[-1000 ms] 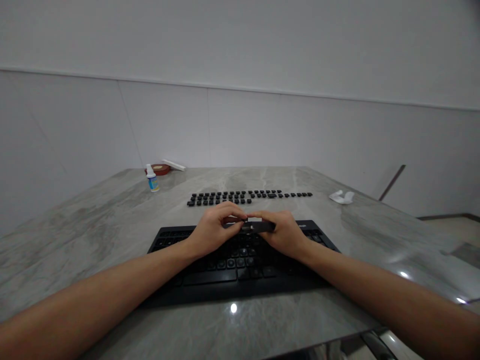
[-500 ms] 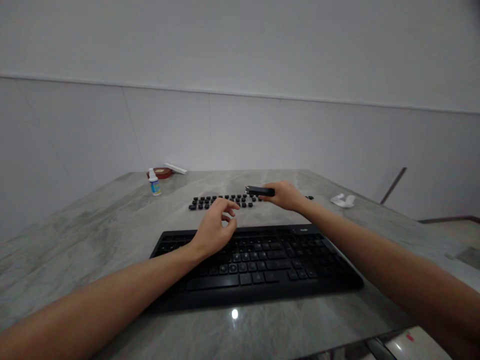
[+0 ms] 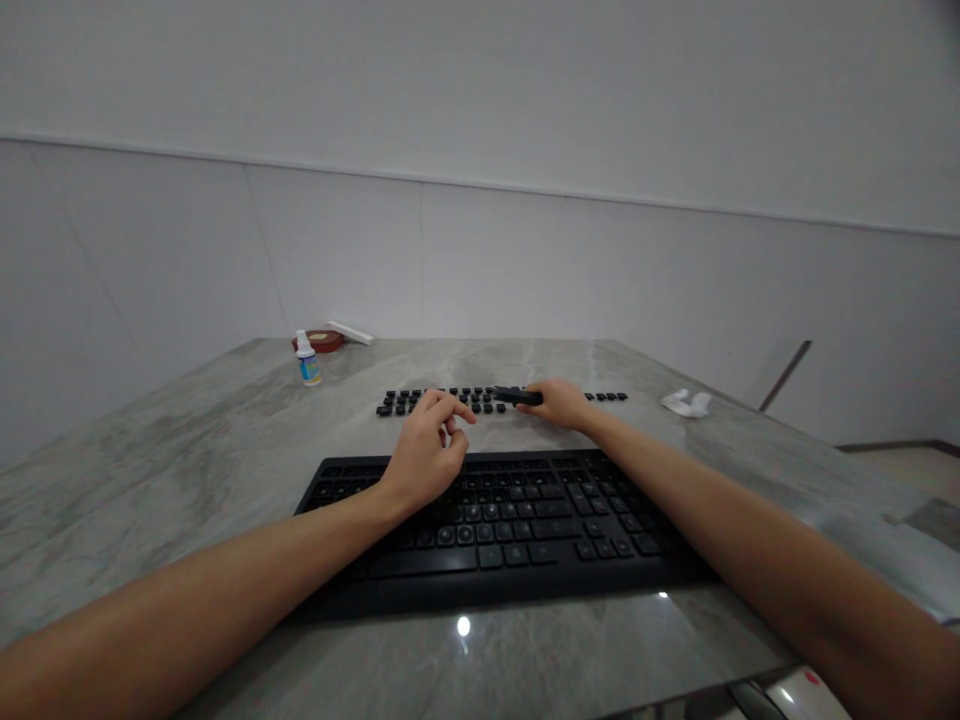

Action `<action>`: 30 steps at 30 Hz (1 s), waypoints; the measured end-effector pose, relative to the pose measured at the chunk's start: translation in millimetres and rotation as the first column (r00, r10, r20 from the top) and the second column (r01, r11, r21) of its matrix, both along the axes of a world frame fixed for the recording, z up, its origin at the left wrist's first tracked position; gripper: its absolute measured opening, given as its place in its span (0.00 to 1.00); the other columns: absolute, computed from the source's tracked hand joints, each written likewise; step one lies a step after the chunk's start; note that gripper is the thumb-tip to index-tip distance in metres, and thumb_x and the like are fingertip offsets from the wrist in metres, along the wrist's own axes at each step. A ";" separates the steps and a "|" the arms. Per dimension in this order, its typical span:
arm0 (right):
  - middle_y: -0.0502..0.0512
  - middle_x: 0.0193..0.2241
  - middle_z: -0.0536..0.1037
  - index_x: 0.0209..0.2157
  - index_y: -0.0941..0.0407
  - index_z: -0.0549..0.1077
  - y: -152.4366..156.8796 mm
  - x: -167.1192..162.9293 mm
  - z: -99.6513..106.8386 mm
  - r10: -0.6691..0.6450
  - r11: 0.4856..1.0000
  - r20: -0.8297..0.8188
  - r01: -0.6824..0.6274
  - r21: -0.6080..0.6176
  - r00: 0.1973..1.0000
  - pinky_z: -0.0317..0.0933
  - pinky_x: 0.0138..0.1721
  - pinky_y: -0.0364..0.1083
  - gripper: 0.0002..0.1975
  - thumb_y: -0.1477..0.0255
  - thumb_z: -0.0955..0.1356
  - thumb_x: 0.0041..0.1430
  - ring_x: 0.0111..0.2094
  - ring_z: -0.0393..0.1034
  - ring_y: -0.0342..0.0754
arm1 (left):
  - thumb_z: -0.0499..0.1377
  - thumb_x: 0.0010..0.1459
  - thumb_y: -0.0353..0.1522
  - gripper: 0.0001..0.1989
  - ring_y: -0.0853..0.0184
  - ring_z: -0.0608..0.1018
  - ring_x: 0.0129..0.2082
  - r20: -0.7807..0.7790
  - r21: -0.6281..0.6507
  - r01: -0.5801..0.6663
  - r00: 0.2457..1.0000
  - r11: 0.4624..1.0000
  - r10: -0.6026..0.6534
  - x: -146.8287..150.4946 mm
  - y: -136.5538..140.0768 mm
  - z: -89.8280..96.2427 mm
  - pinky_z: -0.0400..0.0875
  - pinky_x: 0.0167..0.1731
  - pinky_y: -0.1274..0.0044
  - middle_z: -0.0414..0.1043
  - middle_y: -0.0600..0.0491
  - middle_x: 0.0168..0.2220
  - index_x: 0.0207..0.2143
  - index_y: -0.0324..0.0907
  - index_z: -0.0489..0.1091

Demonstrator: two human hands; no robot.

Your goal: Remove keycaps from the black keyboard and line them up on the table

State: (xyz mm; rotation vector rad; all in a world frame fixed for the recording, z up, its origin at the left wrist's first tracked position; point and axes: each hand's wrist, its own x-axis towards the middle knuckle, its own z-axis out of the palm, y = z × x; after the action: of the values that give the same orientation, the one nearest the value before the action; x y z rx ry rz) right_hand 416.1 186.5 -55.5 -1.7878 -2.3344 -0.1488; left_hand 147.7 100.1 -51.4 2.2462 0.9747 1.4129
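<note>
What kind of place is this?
Probably an indoor workspace: there's a marbled tabletop in front of a pale wall, with a black keyboard lying on it.

Bare slim forearms [image 3: 255, 580], bare left grip [image 3: 429, 448], bare right grip [image 3: 559, 404]

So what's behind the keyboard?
Rows of small black keycaps, a white bottle, a reddish object, a white strip and something white and crumpled. The left hand, right hand and black tool hide part of the rows.
</note>
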 end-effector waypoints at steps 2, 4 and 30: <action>0.56 0.31 0.78 0.37 0.53 0.79 0.4 -1.4 -0.1 0.003 1.000 0.000 -0.003 -0.008 1.000 0.49 0.28 0.43 0.15 0.58 0.66 0.58 0.33 0.70 0.49 | 0.51 0.49 0.17 0.14 0.71 0.68 0.32 0.000 0.000 -0.002 1.000 1.000 0.002 -0.3 0.4 -0.2 0.66 0.31 0.78 0.63 0.53 0.34 0.33 0.40 0.70; 0.57 0.31 0.78 0.37 0.53 0.79 0.1 -2.1 -0.9 0.004 1.000 -0.003 -0.004 -0.014 1.000 0.49 0.28 0.43 0.15 0.58 0.66 0.57 0.33 0.70 0.49 | 0.51 0.49 0.17 0.14 0.71 0.68 0.31 -0.004 0.000 0.000 1.000 1.000 0.000 -0.4 0.3 -0.3 0.66 0.31 0.78 0.63 0.53 0.34 0.33 0.39 0.70; 0.62 0.28 0.75 0.35 0.58 0.79 -64.4 6.5 55.1 -0.203 0.891 -0.154 0.248 0.380 0.967 0.54 0.30 0.46 0.16 0.64 0.63 0.60 0.31 0.69 0.53 | 0.52 0.52 0.21 0.10 0.67 0.70 0.35 -0.013 0.139 -0.029 0.999 0.990 0.031 -34.7 -31.3 23.6 0.68 0.33 0.75 0.66 0.50 0.38 0.32 0.41 0.70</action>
State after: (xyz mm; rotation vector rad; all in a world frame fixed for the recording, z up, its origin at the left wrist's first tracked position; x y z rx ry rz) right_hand 422.6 122.2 -0.4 -1.7949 -1.8471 -0.5066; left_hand 113.0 68.8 -27.8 2.3536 0.9458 1.5225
